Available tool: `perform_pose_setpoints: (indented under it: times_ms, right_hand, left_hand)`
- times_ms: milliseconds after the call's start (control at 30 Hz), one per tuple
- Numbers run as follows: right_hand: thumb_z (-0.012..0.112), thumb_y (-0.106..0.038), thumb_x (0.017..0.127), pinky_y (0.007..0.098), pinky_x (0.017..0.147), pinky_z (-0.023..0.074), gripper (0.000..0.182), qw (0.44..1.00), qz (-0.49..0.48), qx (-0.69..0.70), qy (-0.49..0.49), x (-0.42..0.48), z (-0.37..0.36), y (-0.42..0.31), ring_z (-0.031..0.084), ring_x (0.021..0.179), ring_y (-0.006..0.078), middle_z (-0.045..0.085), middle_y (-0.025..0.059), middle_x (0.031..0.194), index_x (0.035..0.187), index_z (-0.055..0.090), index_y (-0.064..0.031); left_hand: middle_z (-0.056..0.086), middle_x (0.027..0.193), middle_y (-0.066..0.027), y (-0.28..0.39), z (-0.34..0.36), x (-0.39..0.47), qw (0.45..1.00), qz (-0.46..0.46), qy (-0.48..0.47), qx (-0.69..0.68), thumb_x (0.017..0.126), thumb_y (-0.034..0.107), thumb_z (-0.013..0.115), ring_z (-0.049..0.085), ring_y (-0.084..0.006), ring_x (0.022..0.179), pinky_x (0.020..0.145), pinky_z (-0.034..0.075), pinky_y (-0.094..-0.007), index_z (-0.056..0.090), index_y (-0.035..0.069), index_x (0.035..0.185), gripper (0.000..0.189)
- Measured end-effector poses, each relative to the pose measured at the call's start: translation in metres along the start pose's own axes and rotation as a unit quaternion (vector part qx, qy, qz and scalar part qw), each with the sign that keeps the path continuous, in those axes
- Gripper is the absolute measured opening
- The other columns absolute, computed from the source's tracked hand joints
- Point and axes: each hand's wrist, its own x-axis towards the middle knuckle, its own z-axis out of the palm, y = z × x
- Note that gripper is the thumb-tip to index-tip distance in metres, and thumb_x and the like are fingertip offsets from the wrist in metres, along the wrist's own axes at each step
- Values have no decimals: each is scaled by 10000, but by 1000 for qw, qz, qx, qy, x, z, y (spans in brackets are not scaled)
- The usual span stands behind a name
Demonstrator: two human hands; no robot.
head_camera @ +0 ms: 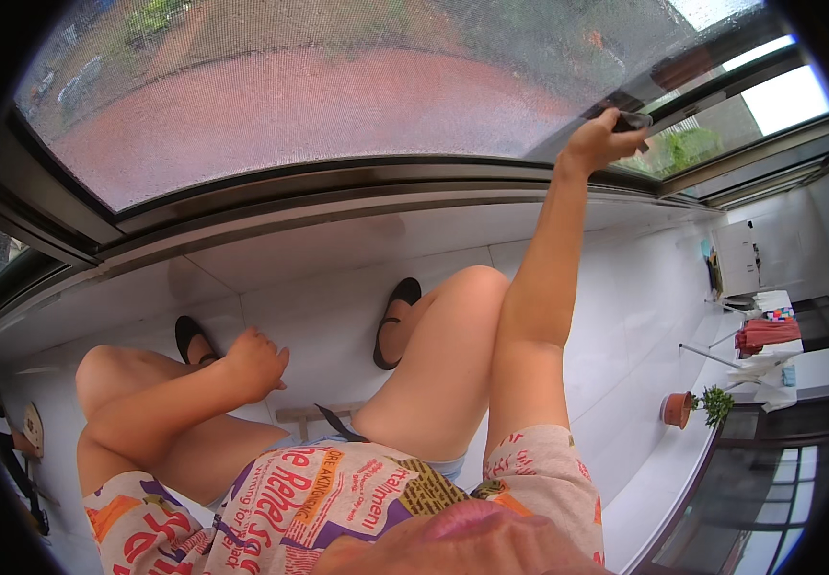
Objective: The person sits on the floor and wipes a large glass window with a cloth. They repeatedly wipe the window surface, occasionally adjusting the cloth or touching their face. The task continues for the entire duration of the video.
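Note:
My right hand (603,142) reaches up to the far right of a large window pane (328,100), its fingers around a small dark object (632,122). That object is at the edge of the pane, partly covered by the fingers; its exact kind is unclear. A fine mesh texture and wet-looking spots show across the pane. Near my left knee, my left hand (260,365) hangs over my lap with loosely bent fingers, and nothing shows in it. The dark metal window frame (357,183) runs in front of me, above a white tiled wall.
A low wooden stool (314,414) is partly visible beneath me. To the right are a potted plant (677,410), a rack with a red cloth (767,336), and a white cabinet (734,257). Part of another person's foot in a sandal (33,431) appears at far left.

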Motion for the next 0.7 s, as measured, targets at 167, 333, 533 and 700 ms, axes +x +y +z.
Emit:
perform_pose_setpoints:
  times_ms: [167, 333, 533, 700]
  right_hand:
    - [467, -387, 1027, 493, 1143, 267, 764, 944, -314, 4, -97, -48, 28, -43, 331, 1379, 493, 186, 364, 1537, 1562, 124, 36]
    - [492, -371, 1004, 572, 1138, 290, 545, 847, -489, -68, -197, -95, 26, -78, 326, 1396, 494, 412, 267, 1472, 1460, 478, -73]
    - [252, -472, 1059, 511, 1141, 265, 734, 965, -244, -81, -47, -41, 20, -8, 322, 1373, 526, 316, 409, 1469, 1533, 183, 84]
    - [236, -527, 1054, 461, 1167, 250, 814, 996, -42, -7, -74, -37, 16, -12, 269, 1430, 479, 266, 352, 1534, 1530, 98, 119]
  left_hand:
    - [706, 974, -131, 5, -3, -3, 999, -8, -38, -14, 864, 509, 671, 659, -288, 992, 965, 432, -421, 614, 39, 1257, 616]
    - [708, 957, -125, 3, 4, -7, 999, -8, -28, -36, 864, 510, 673, 665, -280, 972, 933, 448, -418, 612, 43, 1252, 610]
    - [710, 964, -122, -1, -2, -1, 999, -24, -33, -18, 887, 510, 651, 666, -281, 975, 921, 449, -414, 607, 42, 1248, 592]
    - [710, 960, -122, 3, -11, -4, 997, -34, -73, -2, 900, 515, 635, 667, -279, 984, 929, 442, -415, 600, 38, 1265, 602]
